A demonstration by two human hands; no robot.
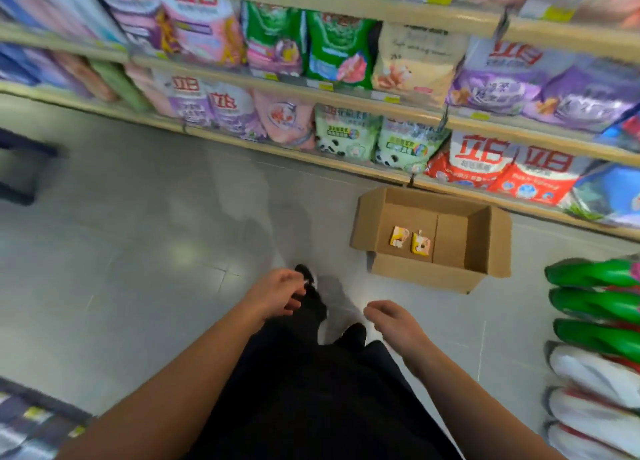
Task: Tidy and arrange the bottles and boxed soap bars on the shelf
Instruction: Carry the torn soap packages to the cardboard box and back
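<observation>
An open cardboard box point(481, 238) sits on the floor against the bottom shelf, right of centre. Two small yellow and white soap boxes point(410, 242) lie on its bottom, side by side. My left hand point(277, 291) hangs in front of me over my legs, its fingers loosely curled with nothing in them. My right hand point(394, 321) hangs lower and to the right, below and left of the cardboard box, also loosely curled and holding nothing. Both hands are apart from the box. No bottles show clearly in this blurred view.
Shelves point(346, 96) packed with detergent bags run across the top. Green and white bags point(595, 321) are stacked at the right edge. Grey tiled floor point(138, 251) spreads to the left, with a dark object point(20, 168) at the far left.
</observation>
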